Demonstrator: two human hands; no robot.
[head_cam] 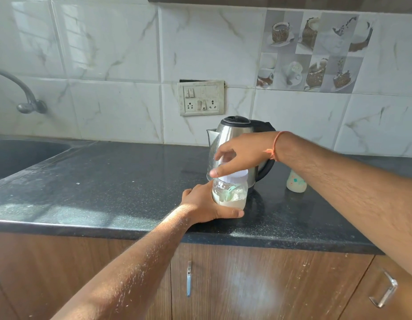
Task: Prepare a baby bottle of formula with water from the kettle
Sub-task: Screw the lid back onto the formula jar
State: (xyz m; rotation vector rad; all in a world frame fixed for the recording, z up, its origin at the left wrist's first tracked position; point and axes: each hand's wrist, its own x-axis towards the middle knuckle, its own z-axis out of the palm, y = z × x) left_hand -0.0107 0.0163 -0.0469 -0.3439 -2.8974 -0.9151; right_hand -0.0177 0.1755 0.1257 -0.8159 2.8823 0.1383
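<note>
Black speckled stone bench (108, 181): left hand (207, 204) grips a clear milky baby bottle (230, 195); right hand (242, 153) pinches its white cap (237, 175) before a steel kettle (235, 132).

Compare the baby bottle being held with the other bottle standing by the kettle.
The held bottle is clear, with white liquid low inside; the second bottle looks opaque white with coloured prints. The left hand grips the first while the right hand is at its top; the second stands untouched. Both are upright on the counter.
</note>
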